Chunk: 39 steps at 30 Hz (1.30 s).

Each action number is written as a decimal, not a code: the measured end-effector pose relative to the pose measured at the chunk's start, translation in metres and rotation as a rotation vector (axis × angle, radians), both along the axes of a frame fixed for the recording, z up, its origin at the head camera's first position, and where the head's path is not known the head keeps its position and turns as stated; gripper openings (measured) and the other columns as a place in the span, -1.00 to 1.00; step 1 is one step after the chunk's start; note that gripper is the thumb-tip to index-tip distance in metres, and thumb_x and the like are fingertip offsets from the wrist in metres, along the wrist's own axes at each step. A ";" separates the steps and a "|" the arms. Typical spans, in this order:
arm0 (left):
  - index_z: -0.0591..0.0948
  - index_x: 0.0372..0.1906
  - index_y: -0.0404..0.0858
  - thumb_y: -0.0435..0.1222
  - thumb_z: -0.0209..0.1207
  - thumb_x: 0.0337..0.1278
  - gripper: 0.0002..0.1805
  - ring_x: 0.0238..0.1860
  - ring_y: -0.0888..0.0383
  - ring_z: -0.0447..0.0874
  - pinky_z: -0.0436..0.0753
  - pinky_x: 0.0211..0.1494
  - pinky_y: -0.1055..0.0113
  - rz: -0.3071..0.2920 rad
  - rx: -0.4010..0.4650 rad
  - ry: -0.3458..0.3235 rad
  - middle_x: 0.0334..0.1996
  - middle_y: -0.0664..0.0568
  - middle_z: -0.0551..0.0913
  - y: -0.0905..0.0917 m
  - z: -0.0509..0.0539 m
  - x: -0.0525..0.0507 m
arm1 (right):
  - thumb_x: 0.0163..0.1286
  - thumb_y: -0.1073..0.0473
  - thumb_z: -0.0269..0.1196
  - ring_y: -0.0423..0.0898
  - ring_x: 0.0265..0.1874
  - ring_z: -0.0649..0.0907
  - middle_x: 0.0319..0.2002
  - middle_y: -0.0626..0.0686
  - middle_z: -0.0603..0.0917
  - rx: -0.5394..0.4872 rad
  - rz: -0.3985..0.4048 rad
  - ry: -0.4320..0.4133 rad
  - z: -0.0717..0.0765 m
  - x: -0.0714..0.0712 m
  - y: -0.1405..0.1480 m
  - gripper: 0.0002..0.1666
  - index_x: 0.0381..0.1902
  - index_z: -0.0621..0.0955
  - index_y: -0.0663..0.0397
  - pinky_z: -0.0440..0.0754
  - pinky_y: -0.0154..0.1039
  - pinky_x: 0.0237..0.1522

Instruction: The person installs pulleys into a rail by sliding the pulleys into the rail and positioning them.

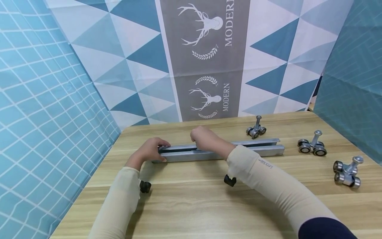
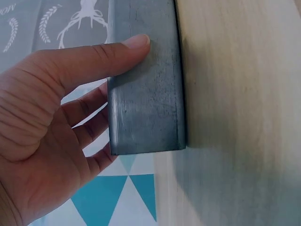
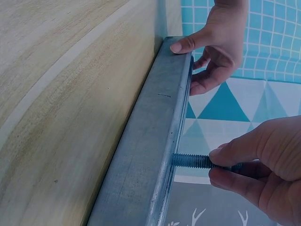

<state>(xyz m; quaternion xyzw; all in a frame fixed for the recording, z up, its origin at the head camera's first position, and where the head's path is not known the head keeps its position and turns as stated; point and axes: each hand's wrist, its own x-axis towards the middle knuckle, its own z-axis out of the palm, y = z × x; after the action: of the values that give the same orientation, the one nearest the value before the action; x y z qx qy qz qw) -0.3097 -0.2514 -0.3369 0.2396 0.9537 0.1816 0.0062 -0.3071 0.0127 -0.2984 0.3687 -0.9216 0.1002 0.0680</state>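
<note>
A grey metal channel track (image 1: 185, 156) lies on the wooden table with its slot facing up. At its left end my left hand (image 1: 149, 151) grips it, the thumb pressed on the near side wall and the fingers behind the far side, as the left wrist view shows. About midway along the track, my right hand (image 1: 209, 141) is over the slot. In the right wrist view its thumb and fingers pinch a threaded bolt (image 3: 190, 160) that stands out of the slot. Whatever the bolt joins inside the track is hidden.
Three metal roller trolleys with upright bolts stand to the right: one behind the track (image 1: 256, 127), one past its right end (image 1: 311, 144), one nearer the front (image 1: 347, 171). A patterned cloth (image 1: 134, 66) hangs behind the table (image 1: 191, 202).
</note>
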 end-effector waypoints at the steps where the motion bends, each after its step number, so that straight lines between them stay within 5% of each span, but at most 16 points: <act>1: 0.67 0.05 -0.26 -0.34 0.57 -0.34 -0.37 0.04 -0.07 0.59 0.49 0.15 0.00 0.005 0.003 -0.002 -0.01 -0.10 0.67 -0.001 0.000 0.000 | -0.16 0.69 -0.04 -0.19 -0.66 0.08 -0.72 -0.12 0.08 -0.001 0.000 -0.003 0.000 0.000 0.000 -0.46 -0.75 0.09 -0.07 0.15 -0.34 -0.56; 13: 0.69 0.02 -0.26 -0.32 0.58 -0.35 -0.39 0.06 -0.11 0.57 0.48 0.15 -0.04 0.071 0.048 0.000 0.00 -0.13 0.65 -0.012 -0.002 0.004 | -0.18 0.67 -0.04 -0.18 -0.66 0.03 -0.71 -0.12 -0.02 0.026 0.009 0.008 0.001 -0.001 -0.007 -0.47 -0.75 0.07 -0.07 0.08 -0.34 -0.57; 22: 0.68 0.05 -0.24 -0.32 0.57 -0.31 -0.39 0.08 -0.10 0.55 0.46 0.16 -0.05 0.106 0.099 -0.041 0.04 -0.14 0.64 -0.016 -0.004 0.004 | -0.14 0.66 0.03 -0.16 -0.61 0.18 -0.70 -0.12 0.16 0.058 -0.003 0.049 0.001 0.000 -0.019 -0.46 -0.74 0.14 -0.08 0.22 -0.33 -0.49; 39: 0.60 0.15 -0.30 -0.29 0.59 -0.34 -0.25 0.11 -0.11 0.52 0.41 0.22 -0.08 0.142 0.178 -0.088 0.08 -0.16 0.61 -0.023 -0.015 0.003 | -0.15 0.65 -0.02 -0.19 -0.65 0.04 -0.72 -0.13 0.00 0.014 0.074 0.106 -0.005 -0.006 -0.023 -0.45 -0.74 0.05 -0.09 0.04 -0.33 -0.57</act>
<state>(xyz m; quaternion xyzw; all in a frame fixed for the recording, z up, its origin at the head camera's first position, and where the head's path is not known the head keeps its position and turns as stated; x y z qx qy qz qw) -0.3067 -0.2748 -0.3520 0.1629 0.9472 0.2759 0.0138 -0.3127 -0.0105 -0.3034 0.4077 -0.9032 0.0764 0.1104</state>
